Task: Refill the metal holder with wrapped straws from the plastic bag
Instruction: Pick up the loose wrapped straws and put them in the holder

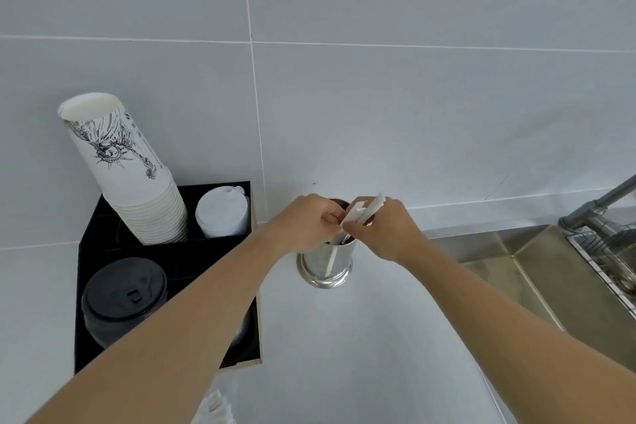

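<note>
A shiny metal holder (325, 265) stands on the white counter against the tiled wall. Both hands meet over its mouth. My right hand (385, 227) pinches a small bunch of white wrapped straws (364, 210) that point down into the holder. My left hand (306, 222) is curled at the holder's rim, its fingers touching the same straws. At the bottom edge, below my left forearm, a bit of the plastic bag (215, 406) with white wrapped straws shows; most of it is out of view.
A black organiser (103, 217) at the left holds a tall stack of printed paper cups (127, 175), white lids (223, 212) and black lids (124, 299). A steel sink (523, 272) with a tap (599, 206) and a wire rack (609, 255) lies at the right.
</note>
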Available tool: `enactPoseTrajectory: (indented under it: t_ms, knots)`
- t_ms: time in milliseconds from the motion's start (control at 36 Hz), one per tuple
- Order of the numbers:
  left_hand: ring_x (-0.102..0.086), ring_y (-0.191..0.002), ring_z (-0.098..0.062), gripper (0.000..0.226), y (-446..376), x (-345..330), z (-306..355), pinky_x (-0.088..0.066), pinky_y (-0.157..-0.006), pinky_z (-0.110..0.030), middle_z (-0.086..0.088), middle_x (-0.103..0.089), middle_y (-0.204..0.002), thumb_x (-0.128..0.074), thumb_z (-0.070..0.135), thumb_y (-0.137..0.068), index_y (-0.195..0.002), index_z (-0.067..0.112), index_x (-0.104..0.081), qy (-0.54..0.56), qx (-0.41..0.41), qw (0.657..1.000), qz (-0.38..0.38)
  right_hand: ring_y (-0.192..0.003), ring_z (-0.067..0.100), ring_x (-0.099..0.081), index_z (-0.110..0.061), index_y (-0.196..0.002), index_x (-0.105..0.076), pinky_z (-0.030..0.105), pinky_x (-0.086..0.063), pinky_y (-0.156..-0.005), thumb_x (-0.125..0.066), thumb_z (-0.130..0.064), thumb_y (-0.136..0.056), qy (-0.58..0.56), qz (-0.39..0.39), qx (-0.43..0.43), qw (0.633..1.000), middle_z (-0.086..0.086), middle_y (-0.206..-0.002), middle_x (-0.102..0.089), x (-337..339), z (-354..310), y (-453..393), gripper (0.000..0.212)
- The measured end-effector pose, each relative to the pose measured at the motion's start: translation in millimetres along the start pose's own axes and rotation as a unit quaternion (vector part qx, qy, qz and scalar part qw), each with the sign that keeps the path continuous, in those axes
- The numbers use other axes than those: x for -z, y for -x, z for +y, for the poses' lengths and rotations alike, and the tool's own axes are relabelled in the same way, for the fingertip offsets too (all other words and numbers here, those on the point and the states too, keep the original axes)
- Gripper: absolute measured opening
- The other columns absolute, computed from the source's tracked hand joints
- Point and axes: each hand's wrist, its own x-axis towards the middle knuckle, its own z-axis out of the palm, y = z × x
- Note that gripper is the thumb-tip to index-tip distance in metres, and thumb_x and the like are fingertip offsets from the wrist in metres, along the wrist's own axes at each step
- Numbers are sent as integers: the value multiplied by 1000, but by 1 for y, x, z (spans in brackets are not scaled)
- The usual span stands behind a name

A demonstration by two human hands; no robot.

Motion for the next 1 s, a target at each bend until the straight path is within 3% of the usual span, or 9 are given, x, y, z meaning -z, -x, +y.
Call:
enactPoseTrajectory:
  t_ms: [139, 222, 361, 472, 583, 750, 889, 1000]
  knots:
    - [-69, -91, -23, 21, 3, 2, -1, -56, -86, -44, -4, -75, -92, -57, 18, -84, -93, 24, -75, -42, 10, 999, -16, -67, 21, -62, -20, -75, -71, 28, -45, -57, -71, -14, -75, -9, -54, -2, 998, 5, -78, -70, -6, 1, 0, 6]
    - [-68, -94, -26, 24, 4, 1, -2, -54, -86, -45, -9, -75, -95, -53, 12, -85, -94, 17, -74, -77, 21, 996, -43, -79, 21, -66, -24, -77, -72, 26, -48, -63, -76, -17, -74, -2, -70, 12, 997, 1, -81, -72, -5, 2, 1, 9]
    - [-67, -99, -30, 23, 6, 2, -4, -52, -91, -46, -14, -74, -100, -54, 7, -85, -101, 7, -71, -74, 22, 995, -62, -76, 14, -64, -34, -79, -71, 17, -46, -60, -78, -24, -76, 23, -69, 21, 997, -3, -83, -71, -5, 2, 0, 13]
    - [-67, -90, -18, 21, 7, 3, -3, -54, -86, -33, 5, -72, -86, -60, 11, -85, -101, 17, -73, -78, 0, 996, -50, -81, 11, -66, -45, -75, -64, 19, -51, -71, -78, -24, -78, 29, -70, 35, 996, -7, -86, -71, -5, 4, 1, 26]
    - [-68, -95, -12, 26, 9, 2, -4, -53, -90, -31, 4, -74, -99, -61, 11, -85, -107, 18, -73, -63, -7, 997, -51, -86, 8, -68, -35, -84, -70, 16, -52, -78, -75, -16, -81, 20, -78, 25, 996, -13, -84, -70, -6, 6, 1, 20]
    - [-69, -93, -22, 20, 11, -1, -2, -54, -88, -42, -8, -75, -97, -64, 23, -89, -102, 11, -73, -65, -35, 997, -18, -92, 12, -68, -20, -93, -76, 28, -53, -85, -68, -15, -85, 44, -89, 19, 995, -4, -93, -75, -7, 5, 3, 12]
    - [-70, -88, -23, 15, 13, -3, 1, -55, -84, -43, -9, -75, -92, -70, 18, -85, -96, 9, -72, -64, -58, 996, 24, -89, 8, -68, -27, -93, -75, 19, -51, -75, -66, -16, -86, 32, -82, 27, 996, -13, -86, -72, -5, 7, 8, 15]
    - [-70, -83, -23, 10, 11, -5, 2, -56, -79, -43, -7, -75, -87, -69, 15, -84, -92, 10, -72, -70, -73, 993, 51, -81, 13, -67, -34, -89, -75, 27, -52, -72, -67, -26, -87, 15, -73, 50, 996, -6, -83, -74, -6, 5, 12, 11]
